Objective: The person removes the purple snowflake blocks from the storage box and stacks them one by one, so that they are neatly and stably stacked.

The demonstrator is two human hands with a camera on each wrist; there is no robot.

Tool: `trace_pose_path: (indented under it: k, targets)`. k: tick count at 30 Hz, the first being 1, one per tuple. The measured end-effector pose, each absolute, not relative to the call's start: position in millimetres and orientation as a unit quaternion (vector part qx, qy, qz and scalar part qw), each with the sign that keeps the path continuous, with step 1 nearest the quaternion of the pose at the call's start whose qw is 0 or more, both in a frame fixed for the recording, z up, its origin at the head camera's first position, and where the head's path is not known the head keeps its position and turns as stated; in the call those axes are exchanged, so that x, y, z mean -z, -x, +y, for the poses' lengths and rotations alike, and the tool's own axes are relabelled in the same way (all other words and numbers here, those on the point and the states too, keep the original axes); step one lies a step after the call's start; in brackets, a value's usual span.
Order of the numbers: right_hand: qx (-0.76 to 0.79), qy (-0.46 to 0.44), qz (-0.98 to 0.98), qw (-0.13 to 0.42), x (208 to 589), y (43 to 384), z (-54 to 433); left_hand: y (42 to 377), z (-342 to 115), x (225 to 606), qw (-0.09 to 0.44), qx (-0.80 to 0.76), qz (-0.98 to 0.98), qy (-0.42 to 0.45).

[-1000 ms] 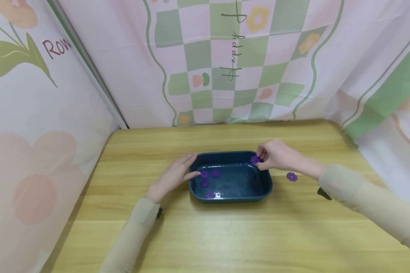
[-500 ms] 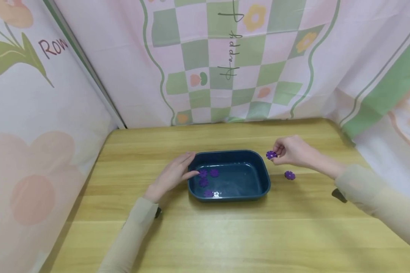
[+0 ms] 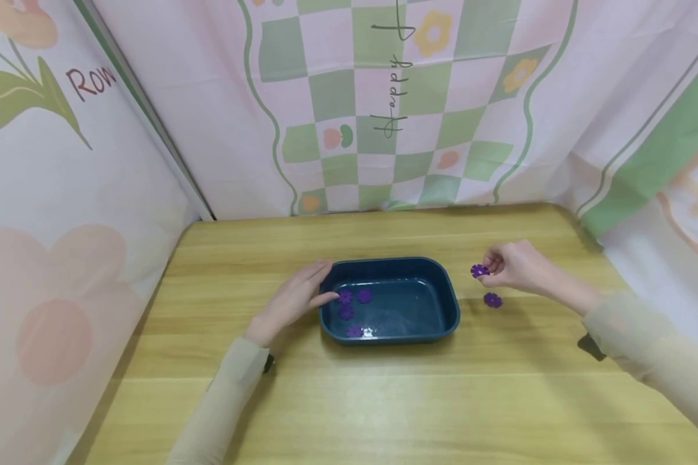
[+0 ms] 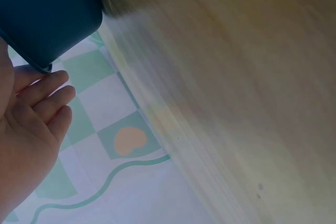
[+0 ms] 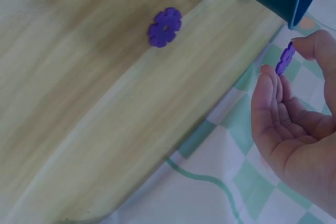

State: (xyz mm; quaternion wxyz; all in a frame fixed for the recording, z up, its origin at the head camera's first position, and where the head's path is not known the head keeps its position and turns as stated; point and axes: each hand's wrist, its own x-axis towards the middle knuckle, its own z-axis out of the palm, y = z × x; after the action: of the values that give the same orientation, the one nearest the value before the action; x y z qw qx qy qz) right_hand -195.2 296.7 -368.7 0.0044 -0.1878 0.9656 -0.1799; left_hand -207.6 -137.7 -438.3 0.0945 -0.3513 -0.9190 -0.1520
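A dark blue rectangular basin (image 3: 407,339) stands on the wooden table. My left hand (image 3: 293,298) rests at its left end, fingers straight along the outside and thumb over the rim; the left wrist view shows the fingertips (image 4: 62,77) right at the rim. Between thumb and fingers my right hand (image 3: 518,266) pinches a purple snowflake disc (image 3: 479,271), raised to the right of the basin and seen nearly edge-on in the right wrist view. Another purple snowflake disc (image 3: 492,300) lies on the table just below that hand. Inside the basin, several purple discs (image 3: 364,295) lie toward the left.
The wooden table (image 3: 360,407) reaches back to a hanging curtain (image 3: 378,168) with green checks. Printed cloth (image 3: 52,194) hangs along the left side, and more curtain (image 3: 663,161) hangs on the right.
My right hand has moved from over the basin's right end out to the right, still pinching the purple disc. The left hand stays at the rim.
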Motion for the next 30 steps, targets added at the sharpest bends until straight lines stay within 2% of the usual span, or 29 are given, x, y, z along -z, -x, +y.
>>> trace_pose_path:
  k: [13,30]
  targets:
    - [0.188,0.157,0.968,0.054,400,187,317,207,-138,440,0.093,0.162,-0.917,0.353]
    - [0.185,0.146,0.969,0.079,425,185,329,208,-138,440,0.094,0.156,-0.918,0.352]
